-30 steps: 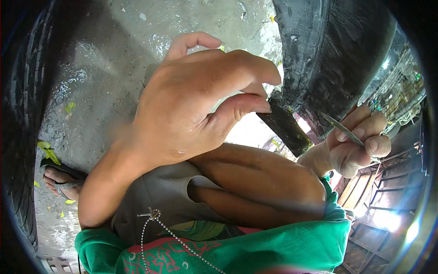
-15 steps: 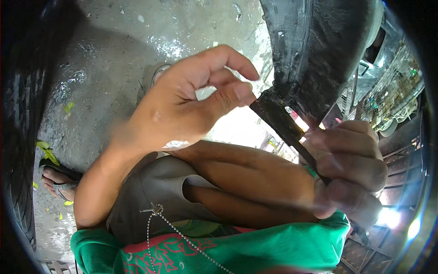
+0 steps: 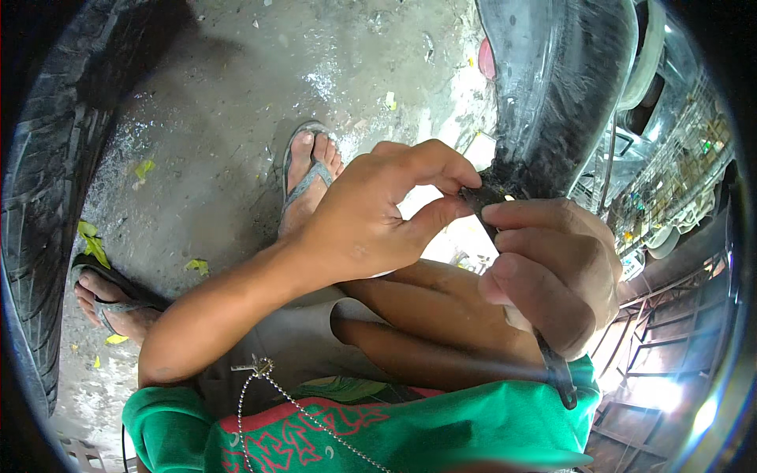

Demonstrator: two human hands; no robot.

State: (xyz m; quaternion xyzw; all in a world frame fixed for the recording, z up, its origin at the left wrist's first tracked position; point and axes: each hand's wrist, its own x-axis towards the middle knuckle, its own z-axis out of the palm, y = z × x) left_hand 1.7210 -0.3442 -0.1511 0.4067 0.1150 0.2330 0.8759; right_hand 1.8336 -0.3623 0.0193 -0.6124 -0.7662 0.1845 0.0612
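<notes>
My left hand [image 3: 378, 209] reaches in from the left, its thumb and index finger pinching the upper end of a dark, narrow, flat bar [image 3: 558, 377]. Fingers curled, my right hand [image 3: 556, 264] is wrapped round the same bar, whose rounded lower end sticks out beneath. The bar's exact kind does not show. Just above both hands hangs the narrowed lower end of a large, curved black rubber piece [image 3: 544, 102], tyre-like and smooth, with dusty streaks. The bar's upper end is close to that rubber; whether they touch is hidden behind my fingers.
A treaded black tyre [image 3: 47, 173] stands along the left edge. Sandalled feet [image 3: 307, 169] rest on a wet concrete floor [image 3: 236, 87] with scattered yellow-green leaves [image 3: 93, 244]. A wire rack [image 3: 662, 173] is at the right. A bead chain [image 3: 315, 418] hangs over the green shirt.
My left thumb and index finger have moved right and closed on the bar's upper end. My right hand has shifted left and up along it. The view has also moved slightly.
</notes>
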